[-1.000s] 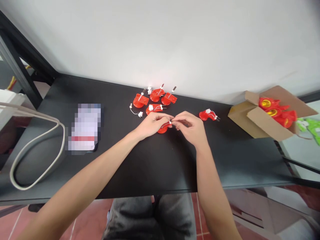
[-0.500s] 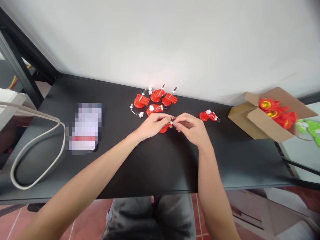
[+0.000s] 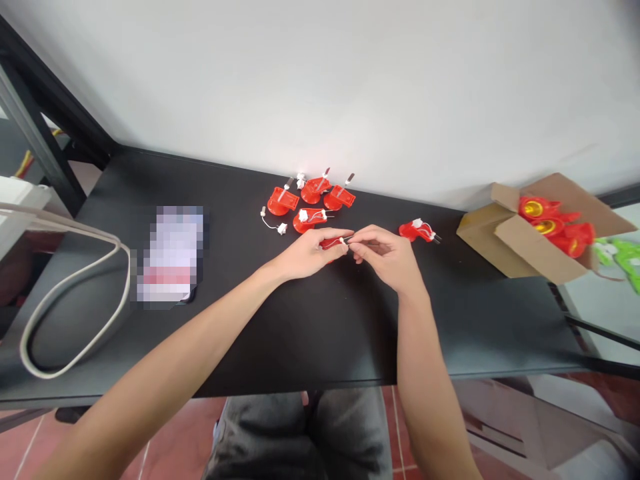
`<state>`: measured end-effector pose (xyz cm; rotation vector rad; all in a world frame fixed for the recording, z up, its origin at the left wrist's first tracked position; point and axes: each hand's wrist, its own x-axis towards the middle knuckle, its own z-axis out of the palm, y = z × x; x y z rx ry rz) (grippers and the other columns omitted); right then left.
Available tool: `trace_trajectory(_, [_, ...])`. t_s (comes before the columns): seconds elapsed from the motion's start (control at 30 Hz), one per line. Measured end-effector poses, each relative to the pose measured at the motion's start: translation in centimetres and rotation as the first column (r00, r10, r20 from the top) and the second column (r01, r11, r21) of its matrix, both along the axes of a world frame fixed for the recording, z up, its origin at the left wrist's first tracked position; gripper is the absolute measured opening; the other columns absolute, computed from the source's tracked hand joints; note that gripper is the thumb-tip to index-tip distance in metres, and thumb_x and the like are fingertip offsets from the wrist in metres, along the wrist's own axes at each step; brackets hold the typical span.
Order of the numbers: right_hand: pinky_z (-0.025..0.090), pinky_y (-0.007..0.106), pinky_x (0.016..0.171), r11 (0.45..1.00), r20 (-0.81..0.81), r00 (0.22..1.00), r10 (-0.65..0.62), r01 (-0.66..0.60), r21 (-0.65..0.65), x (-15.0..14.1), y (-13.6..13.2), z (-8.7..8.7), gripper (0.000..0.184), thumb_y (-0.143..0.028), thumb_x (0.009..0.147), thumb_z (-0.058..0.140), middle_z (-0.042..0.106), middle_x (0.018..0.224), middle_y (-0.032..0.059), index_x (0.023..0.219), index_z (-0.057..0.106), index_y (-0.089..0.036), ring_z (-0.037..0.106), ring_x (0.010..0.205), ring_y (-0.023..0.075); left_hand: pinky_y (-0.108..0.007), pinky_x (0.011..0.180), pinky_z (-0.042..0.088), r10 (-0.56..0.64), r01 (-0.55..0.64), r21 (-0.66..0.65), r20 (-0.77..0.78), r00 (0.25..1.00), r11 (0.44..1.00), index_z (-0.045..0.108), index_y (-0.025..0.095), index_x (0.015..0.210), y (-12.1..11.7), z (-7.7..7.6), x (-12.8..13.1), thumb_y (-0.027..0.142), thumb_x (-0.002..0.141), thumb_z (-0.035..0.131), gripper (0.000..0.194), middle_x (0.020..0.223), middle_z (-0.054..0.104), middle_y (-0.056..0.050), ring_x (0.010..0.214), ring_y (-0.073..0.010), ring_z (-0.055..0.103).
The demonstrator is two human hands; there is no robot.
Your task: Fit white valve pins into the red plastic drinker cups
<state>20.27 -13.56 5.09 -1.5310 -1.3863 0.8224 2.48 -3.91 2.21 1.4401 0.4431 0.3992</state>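
Observation:
At the middle of the black table, my left hand (image 3: 309, 255) is closed around a red plastic part (image 3: 328, 244), mostly hidden by the fingers. A thin white wire and a small white connector (image 3: 342, 241) show on it between thumb and forefinger. My right hand (image 3: 384, 257) meets it from the right, thumb and forefinger pinched at the thin metal prongs beside the connector. Just behind lies a similar red part (image 3: 306, 221) with a white wired piece. Further back stand several red parts (image 3: 283, 202) with metal strips sticking up.
One more red part (image 3: 416, 230) with two prongs lies to the right. Beyond it, an open cardboard box (image 3: 487, 240) holds red pieces with yellow insides (image 3: 550, 228); something green (image 3: 623, 257) sits beside it. A blurred-out phone (image 3: 173, 253) and a looped pale cable (image 3: 75, 280) are at left.
My left thumb and fingers have shifted on the red part, so the white wire and connector show more plainly. My right hand has moved slightly right, still pinching.

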Motion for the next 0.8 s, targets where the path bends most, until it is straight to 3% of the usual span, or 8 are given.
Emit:
trace_trajectory(0.4, [0.056, 0.027, 0.054, 1.0, 0.015, 1.0, -0.012, 0.013, -0.027, -0.4, 0.1, 0.3, 0.014, -0.031, 0.088, 0.073, 0.064, 0.087, 0.0016, 0.08, 0.072, -0.021, 0.059, 0.06, 0.0101, -0.036, 0.098, 0.049, 0.024, -0.029, 0.126, 0.04, 0.999, 0.992, 0.06, 0.01, 0.138, -0.2, -0.5, 0.0, 0.035, 0.096, 0.059, 0.049, 0.112, 0.07, -0.012, 0.109, -0.022, 0.064])
trace_trajectory(0.63, [0.058, 0.028, 0.056, 0.999, 0.06, 0.998, 0.003, -0.001, -0.047, -0.6, 0.1, 0.7, 0.018, -0.037, 0.09, 0.071, 0.064, 0.089, 0.0024, 0.083, 0.071, -0.02, 0.061, 0.06, 0.0108, -0.037, 0.098, 0.049, 0.052, -0.057, 0.147, 0.037, 0.998, 0.987, 0.061, 0.007, 0.136, -0.4, -0.8, 0.3, 0.039, 0.096, 0.059, 0.051, 0.118, 0.069, -0.015, 0.107, -0.0221, 0.064])
trace_trajectory(0.8, [0.059, 0.03, 0.057, 0.999, 0.118, 0.993, 0.026, -0.02, -0.051, -0.7, -0.2, 0.9, 0.019, -0.037, 0.091, 0.07, 0.064, 0.09, 0.0026, 0.082, 0.07, -0.021, 0.062, 0.063, 0.0121, -0.037, 0.096, 0.05, 0.071, -0.078, 0.171, 0.049, 0.996, 0.982, 0.063, 0.011, 0.133, -0.6, -1.0, 0.3, 0.038, 0.096, 0.06, 0.046, 0.114, 0.069, -0.012, 0.105, -0.0218, 0.064])
